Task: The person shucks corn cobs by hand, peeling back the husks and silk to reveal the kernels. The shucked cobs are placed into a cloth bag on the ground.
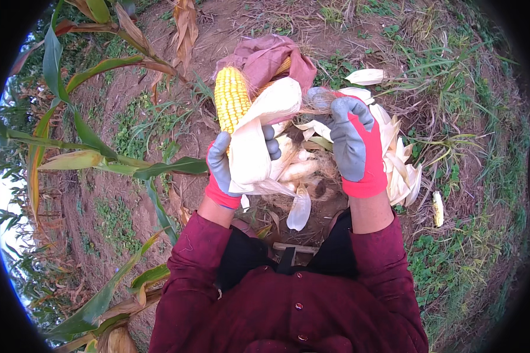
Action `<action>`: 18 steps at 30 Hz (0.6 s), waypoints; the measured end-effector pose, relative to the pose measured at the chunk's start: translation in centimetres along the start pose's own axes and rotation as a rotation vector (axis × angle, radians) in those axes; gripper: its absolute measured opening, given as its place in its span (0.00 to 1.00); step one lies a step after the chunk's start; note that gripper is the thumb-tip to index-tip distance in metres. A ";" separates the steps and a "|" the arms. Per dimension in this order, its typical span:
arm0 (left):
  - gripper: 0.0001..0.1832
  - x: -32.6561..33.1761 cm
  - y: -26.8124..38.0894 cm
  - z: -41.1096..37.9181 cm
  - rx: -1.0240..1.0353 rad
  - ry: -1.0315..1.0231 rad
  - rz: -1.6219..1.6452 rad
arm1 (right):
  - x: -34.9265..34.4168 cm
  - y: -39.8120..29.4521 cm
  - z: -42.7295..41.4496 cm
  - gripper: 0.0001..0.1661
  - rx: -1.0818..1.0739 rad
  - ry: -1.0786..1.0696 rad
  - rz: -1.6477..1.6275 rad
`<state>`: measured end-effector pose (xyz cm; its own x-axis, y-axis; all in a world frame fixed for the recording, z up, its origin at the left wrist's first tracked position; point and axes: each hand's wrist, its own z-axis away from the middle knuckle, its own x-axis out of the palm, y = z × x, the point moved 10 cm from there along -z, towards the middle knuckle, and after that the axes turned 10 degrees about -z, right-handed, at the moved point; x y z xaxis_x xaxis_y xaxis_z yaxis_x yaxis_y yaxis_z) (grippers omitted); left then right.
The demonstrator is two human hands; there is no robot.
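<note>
Both my hands wear grey-coated gloves with red cuffs. My left hand (223, 163) grips a partly husked ear of corn (232, 97) by its lower part. Yellow kernels show on its upper half, while pale husk leaves (251, 152) fold down around the base and over some of my fingers. To the right, the fingers of my right hand (351, 137) are closed on a tuft of brown corn silk (320, 103). The silk stretches toward a husk leaf (278, 99) on the ear; whether it is still attached there cannot be seen.
Behind the ear lies a reddish cloth sack (265, 55) with ears of corn (284, 66) inside. Stripped husks (395, 159) lie around my right hand. A small cob (438, 209) rests on the grass at right. Maize plants (92, 148) stand at left, with leaves reaching near my left hand.
</note>
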<state>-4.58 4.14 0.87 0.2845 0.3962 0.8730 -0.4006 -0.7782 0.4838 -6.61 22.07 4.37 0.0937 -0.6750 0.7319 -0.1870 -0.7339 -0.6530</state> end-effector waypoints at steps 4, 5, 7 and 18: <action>0.38 -1.1 0.9 0.0 0.010 0.136 -0.059 | -1.4 -3.2 -0.7 0.11 -0.177 0.141 0.120; 0.37 -1.6 1.2 0.0 0.016 0.177 -0.069 | -1.5 -4.4 -1.0 0.14 -0.234 0.150 0.112; 0.36 -2.7 1.8 0.0 0.050 0.214 0.002 | -3.7 -6.4 -1.4 0.14 -0.281 0.197 0.095; 0.27 -5.2 7.3 1.0 0.349 0.392 -0.242 | -3.6 -4.2 -1.6 0.30 -0.095 0.141 0.618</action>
<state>-8.15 -4.08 -0.14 -0.0387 0.6821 0.7303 -0.0348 -0.7313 0.6812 -7.71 27.65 4.78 -0.1872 -0.9503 0.2486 -0.2518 -0.1982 -0.9473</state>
